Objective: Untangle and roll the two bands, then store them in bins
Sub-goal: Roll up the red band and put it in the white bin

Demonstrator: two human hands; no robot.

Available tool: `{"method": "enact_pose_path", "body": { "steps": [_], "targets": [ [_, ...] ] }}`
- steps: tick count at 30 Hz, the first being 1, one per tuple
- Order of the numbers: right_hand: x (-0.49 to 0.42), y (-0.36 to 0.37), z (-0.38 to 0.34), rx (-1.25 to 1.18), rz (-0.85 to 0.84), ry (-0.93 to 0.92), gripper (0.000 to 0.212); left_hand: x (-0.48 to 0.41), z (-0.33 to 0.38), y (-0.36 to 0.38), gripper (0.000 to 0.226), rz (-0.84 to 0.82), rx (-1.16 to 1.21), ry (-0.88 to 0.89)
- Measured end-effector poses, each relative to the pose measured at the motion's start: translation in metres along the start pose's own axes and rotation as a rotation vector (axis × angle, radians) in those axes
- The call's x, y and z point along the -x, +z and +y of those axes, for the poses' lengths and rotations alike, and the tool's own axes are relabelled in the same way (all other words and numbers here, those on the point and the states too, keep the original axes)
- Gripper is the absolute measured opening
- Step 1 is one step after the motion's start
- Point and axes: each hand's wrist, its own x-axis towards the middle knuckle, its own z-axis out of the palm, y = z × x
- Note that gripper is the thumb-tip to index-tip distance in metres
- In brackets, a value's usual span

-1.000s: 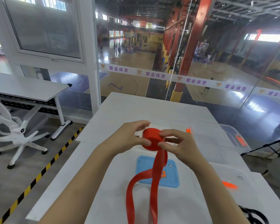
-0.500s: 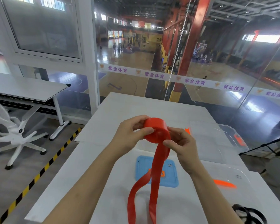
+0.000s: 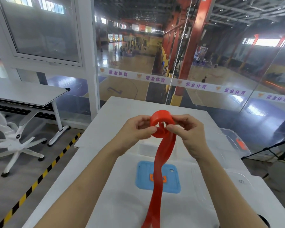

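A red band (image 3: 161,160) is partly wound into a thick roll held above the white table (image 3: 122,109), its loose tail hanging down toward the bottom edge. My left hand (image 3: 136,130) pinches the roll on its left side. On the roll's right side, my right hand (image 3: 187,134) pinches it with thumb and fingers. A clear bin (image 3: 234,145) with orange latches stands to the right. A dark band (image 3: 263,221) shows only as a sliver at the bottom right.
A blue lid (image 3: 173,180) with an orange clasp lies flat on the table under the hanging tail. A second clear bin (image 3: 240,181) sits near right. Left of the table are a white desk (image 3: 23,94), a white office chair (image 3: 8,134) and yellow-black floor tape (image 3: 44,173).
Both hands have lifted the roll higher and turned it, so its hollow end now faces me. The tail has been drawn up and hangs straighter.
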Motion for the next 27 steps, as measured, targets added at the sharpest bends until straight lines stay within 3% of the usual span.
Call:
{"method": "enact_pose_path", "body": {
  "steps": [4, 8, 13, 16, 20, 27],
  "targets": [
    [-0.014, -0.007, -0.019, 0.139, -0.17, -0.061, 0.03, -0.011, 0.028, -0.01, 0.054, -0.041, -0.248, 0.073],
    [-0.015, -0.006, -0.016, 0.207, -0.168, -0.082, 0.03, -0.019, 0.043, -0.006, 0.036, -0.085, -0.44, 0.108],
    [-0.002, -0.012, -0.004, 0.031, -0.02, -0.051, 0.031, -0.023, 0.037, 0.008, 0.026, 0.01, -0.236, 0.124],
    [0.004, -0.015, 0.004, -0.017, 0.033, -0.013, 0.032, -0.025, 0.036, 0.013, 0.028, 0.075, -0.037, 0.143],
    [-0.001, -0.016, 0.002, -0.077, 0.098, 0.004, 0.029, -0.029, 0.036, 0.023, 0.03, 0.106, 0.06, 0.122],
    [-0.024, -0.03, -0.012, -0.125, 0.103, -0.034, 0.034, -0.038, 0.044, 0.024, 0.039, 0.01, 0.194, 0.059]
  ]
}}
